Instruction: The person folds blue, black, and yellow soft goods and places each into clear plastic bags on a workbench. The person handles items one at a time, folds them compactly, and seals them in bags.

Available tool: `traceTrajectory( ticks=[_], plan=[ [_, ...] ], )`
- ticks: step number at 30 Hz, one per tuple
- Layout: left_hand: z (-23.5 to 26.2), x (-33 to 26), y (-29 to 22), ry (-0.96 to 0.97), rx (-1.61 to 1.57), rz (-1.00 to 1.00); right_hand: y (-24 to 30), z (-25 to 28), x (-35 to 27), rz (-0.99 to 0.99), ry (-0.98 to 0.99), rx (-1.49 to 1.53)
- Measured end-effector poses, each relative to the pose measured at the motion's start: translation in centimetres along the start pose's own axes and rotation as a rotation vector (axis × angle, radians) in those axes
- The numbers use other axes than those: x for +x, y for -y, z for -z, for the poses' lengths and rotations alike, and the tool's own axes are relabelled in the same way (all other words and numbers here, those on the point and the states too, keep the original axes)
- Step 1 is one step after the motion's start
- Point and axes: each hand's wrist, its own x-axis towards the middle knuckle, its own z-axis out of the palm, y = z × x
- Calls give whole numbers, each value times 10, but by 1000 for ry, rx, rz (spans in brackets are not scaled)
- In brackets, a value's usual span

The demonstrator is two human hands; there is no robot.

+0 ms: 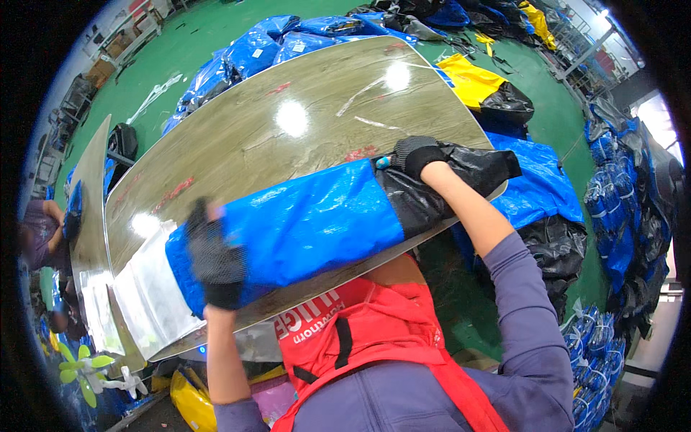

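Note:
A long blue and black plastic bag point(302, 223) lies flattened across the table, its blue part to the left and its crumpled black part point(410, 198) to the right. My left hand point(214, 255), in a dark knitted glove, is over the bag's blue left end. Motion blurs it, but its fingers look stretched out, with the thumb apart. My right hand point(419, 155), gloved alike, is closed at the upper edge of the black part. A small teal-ended object point(383, 163) sticks out from its fingers; the rest of it is hidden.
The shiny wood-patterned table point(237, 144) has white sheets point(150, 299) at its left end. Blue bags point(252, 54) are heaped beyond it. A yellow and black bag point(482, 86) lies at the far right. Strapped bundles point(612, 194) stand along the right. Another person point(44, 230) is at the left.

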Motion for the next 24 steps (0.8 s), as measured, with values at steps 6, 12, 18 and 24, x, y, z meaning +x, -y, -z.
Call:
traceTrajectory(
  ticks=[6,12,18,24],
  plan=[
    [-59,22,-110,507,-91,-289,-51,7,-57,180,-405,-46],
    [-76,49,-155,353,-335,-284,-109,-27,-52,19,-334,497],
    [-119,70,-224,361,-320,-386,-128,-110,-71,-151,-1357,974],
    [-128,59,-229,401,-273,-483,-70,-91,-120,-296,-969,2100]
  ],
)
